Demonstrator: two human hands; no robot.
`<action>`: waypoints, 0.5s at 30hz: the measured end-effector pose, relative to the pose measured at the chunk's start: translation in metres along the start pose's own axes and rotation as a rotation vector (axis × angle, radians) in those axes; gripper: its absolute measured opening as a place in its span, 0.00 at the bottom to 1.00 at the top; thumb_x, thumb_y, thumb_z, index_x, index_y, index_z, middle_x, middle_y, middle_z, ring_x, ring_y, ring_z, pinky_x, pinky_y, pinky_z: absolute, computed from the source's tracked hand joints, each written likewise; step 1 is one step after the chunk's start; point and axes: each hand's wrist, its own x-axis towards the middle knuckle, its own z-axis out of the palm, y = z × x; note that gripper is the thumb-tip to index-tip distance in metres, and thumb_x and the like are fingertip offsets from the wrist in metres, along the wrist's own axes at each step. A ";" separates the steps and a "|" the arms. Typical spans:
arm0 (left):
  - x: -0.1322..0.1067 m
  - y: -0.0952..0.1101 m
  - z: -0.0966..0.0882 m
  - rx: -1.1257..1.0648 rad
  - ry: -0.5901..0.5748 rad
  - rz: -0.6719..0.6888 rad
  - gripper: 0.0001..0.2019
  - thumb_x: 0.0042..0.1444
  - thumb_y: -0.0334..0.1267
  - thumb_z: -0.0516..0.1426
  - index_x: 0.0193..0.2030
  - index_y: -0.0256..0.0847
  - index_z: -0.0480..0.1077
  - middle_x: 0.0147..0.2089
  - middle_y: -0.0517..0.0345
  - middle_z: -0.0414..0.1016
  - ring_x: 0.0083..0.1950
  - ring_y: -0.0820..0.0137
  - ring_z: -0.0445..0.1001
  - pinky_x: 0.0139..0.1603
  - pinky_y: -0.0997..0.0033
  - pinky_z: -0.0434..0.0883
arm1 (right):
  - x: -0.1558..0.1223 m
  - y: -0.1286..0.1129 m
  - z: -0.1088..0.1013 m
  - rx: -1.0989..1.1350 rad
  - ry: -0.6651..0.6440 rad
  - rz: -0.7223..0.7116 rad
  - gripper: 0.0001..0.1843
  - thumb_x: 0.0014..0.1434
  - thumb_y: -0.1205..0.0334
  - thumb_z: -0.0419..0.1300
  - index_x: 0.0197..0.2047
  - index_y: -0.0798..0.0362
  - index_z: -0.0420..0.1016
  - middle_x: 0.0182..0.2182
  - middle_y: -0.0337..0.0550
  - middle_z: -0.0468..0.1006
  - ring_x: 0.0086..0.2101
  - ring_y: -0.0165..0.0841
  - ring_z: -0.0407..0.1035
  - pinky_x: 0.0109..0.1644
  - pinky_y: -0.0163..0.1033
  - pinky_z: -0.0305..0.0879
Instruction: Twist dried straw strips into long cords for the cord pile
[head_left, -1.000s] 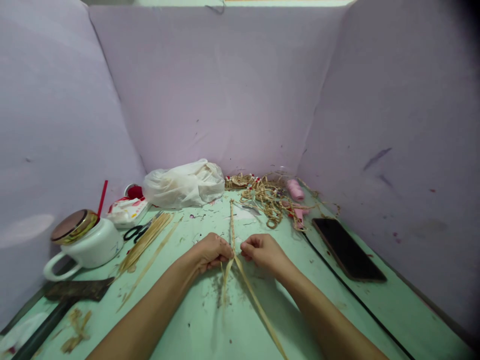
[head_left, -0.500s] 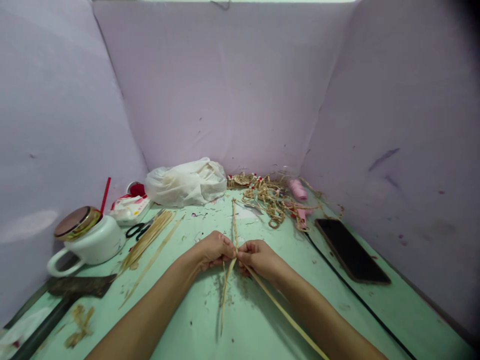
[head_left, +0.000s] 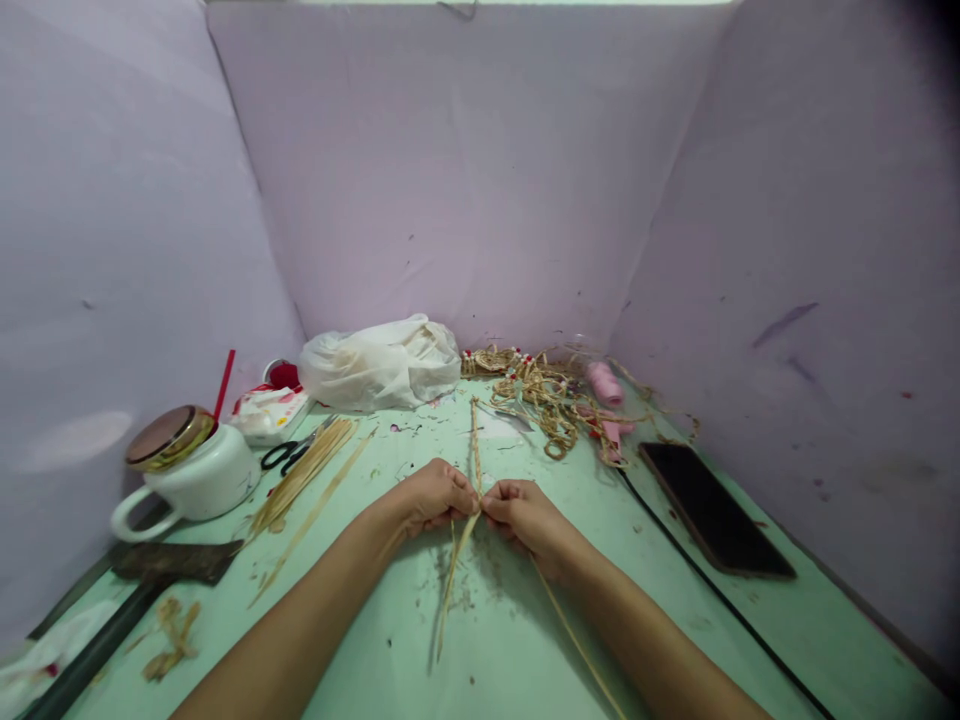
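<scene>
A thin braid of straw-coloured fibre [head_left: 475,440] runs away from me along the green table, its near end between my two hands. My left hand [head_left: 442,495] pinches that end from the left, fingers closed. From the right, my right hand [head_left: 521,510] pinches at the same spot, its fingertips almost touching the left ones. Loose fibre strands [head_left: 452,590] hang down below the left fingers. Another long strand [head_left: 574,630] trails from under my right hand toward the table's front edge. The fingers hide the exact crossing of the strands.
At left are a hammer-like tool [head_left: 176,562], white mug [head_left: 210,480], scissors [head_left: 281,457] and flat fibre strips [head_left: 307,475]. A plastic bag [head_left: 382,365], a braided cord heap [head_left: 540,395], pink thread spool [head_left: 604,384] and pink glue gun [head_left: 615,437] lie behind. A phone [head_left: 716,510] and black cable [head_left: 720,590] are at right.
Both hands stay pinched at the braid's near end. The strand trailing from my right hand now shows thinner and emerges lower, by the wrist. The whole view has shifted slightly.
</scene>
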 end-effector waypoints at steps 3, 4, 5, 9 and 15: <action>-0.006 0.007 0.003 0.059 0.018 -0.033 0.02 0.34 0.32 0.54 0.19 0.36 0.66 0.10 0.67 0.56 0.10 0.80 0.49 0.11 0.78 0.45 | 0.000 0.001 -0.001 0.026 -0.013 0.019 0.08 0.44 0.66 0.55 0.18 0.55 0.60 0.10 0.29 0.55 0.12 0.19 0.41 0.17 0.31 0.33; -0.010 0.010 0.004 0.084 0.016 -0.042 0.01 0.34 0.31 0.54 0.18 0.36 0.66 0.10 0.67 0.56 0.10 0.80 0.49 0.11 0.78 0.45 | 0.001 0.003 -0.001 0.016 -0.008 0.005 0.08 0.43 0.65 0.56 0.18 0.55 0.60 0.10 0.29 0.54 0.12 0.19 0.41 0.17 0.31 0.33; -0.013 0.014 0.004 0.106 0.009 -0.047 0.01 0.34 0.31 0.54 0.17 0.36 0.66 0.10 0.66 0.57 0.11 0.80 0.50 0.12 0.78 0.46 | 0.002 0.004 0.000 0.004 0.001 -0.011 0.08 0.43 0.64 0.57 0.18 0.55 0.61 0.09 0.29 0.53 0.12 0.19 0.41 0.18 0.31 0.34; -0.025 0.027 -0.008 0.185 -0.028 -0.089 0.05 0.37 0.34 0.56 0.22 0.34 0.70 0.15 0.61 0.65 0.13 0.81 0.51 0.14 0.78 0.49 | 0.004 0.006 0.003 -0.003 0.019 -0.029 0.06 0.42 0.64 0.57 0.19 0.56 0.64 0.10 0.29 0.54 0.13 0.20 0.42 0.18 0.32 0.35; -0.029 0.015 -0.076 0.633 0.825 -0.066 0.09 0.39 0.29 0.52 0.27 0.35 0.73 0.28 0.51 0.73 0.26 0.72 0.66 0.25 0.76 0.57 | 0.002 0.004 0.005 -0.032 0.009 -0.008 0.08 0.43 0.63 0.56 0.17 0.55 0.62 0.08 0.29 0.51 0.12 0.20 0.39 0.19 0.33 0.33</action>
